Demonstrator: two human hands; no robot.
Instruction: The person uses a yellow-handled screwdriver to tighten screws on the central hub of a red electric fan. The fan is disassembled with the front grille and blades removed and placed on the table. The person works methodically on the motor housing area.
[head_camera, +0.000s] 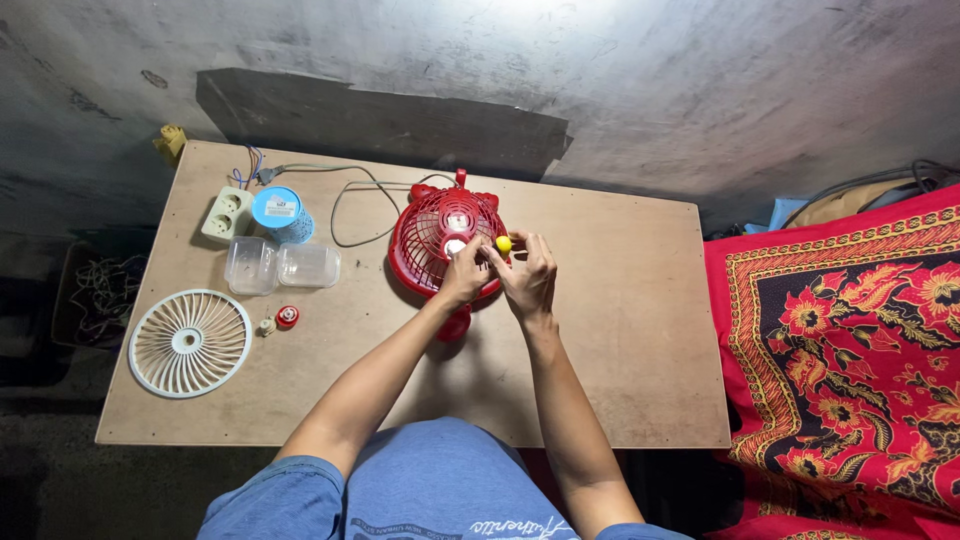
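Red fan (440, 240) lies mid-table (620, 330), grille up. Left hand (466, 272) fingers curled, touching the grille centre; right hand (528, 272) pinches a small yellow knob (504, 243) just beside it. Hands close together.

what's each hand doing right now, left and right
Left hand: fingers closed, resting on the red fan.
Right hand: pinching a small yellow part.
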